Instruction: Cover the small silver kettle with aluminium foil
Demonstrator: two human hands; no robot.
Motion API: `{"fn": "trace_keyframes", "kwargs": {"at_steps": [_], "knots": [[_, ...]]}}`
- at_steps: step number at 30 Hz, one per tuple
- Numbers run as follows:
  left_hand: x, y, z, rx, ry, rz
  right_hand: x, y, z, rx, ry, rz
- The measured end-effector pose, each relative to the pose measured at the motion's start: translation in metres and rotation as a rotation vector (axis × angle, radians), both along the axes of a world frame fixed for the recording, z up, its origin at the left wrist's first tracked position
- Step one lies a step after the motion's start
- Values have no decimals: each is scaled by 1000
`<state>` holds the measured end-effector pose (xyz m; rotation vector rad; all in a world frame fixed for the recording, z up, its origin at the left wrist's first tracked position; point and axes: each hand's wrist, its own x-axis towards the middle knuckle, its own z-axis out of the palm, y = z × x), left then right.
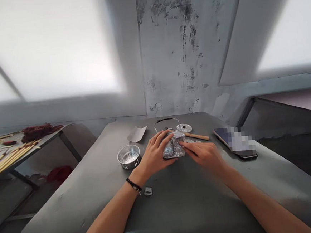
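A clear, silvery-looking textured vessel (171,149), like a hammered glass teapot, is between my hands in the middle of the table. My left hand (155,149) wraps over its left side, fingers across the top and thumb beneath. Against its right face, my right hand (204,154) has its fingers pressed together; anything small in them is hidden. Behind the vessel rises an arched wire handle (167,120) with a black grip. A clear round lid (184,128) with a black knob lies beyond, near a wooden handle (197,136). To the left stands a perforated metal strainer basket (129,157).
A white paper piece (137,134) lies behind the basket, and a small grey crumpled scrap (148,191) is nearer me. On the right rests a dark-edged flat object (233,144), partly blurred. Another table (2,148) at left bears sticks and dark red yarn.
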<state>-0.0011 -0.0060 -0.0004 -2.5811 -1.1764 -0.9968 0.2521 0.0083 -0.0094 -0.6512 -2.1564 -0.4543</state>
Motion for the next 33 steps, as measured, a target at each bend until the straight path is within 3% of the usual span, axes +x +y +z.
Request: {"fn": "trace_keyframes", "kwargs": {"at_steps": [5,9,14,19,23,33], "knots": [[-3,1,0,-5,19,-17,-4,-19,-3,-18,-52,7],[-4,3,-2,-3,7,-22,-6,-18,5,21,-44,-73],[-5,4,-4,-13,17,-35,-10,-21,6,44,-119,-48],[-2,6,-4,6,32,-51,0,-18,13,63,-152,-83],[-2,5,-1,-3,46,-54,7,-20,17,17,-249,-12],[4,3,1,-1,111,-82,24,-22,13,38,-345,-7]]}}
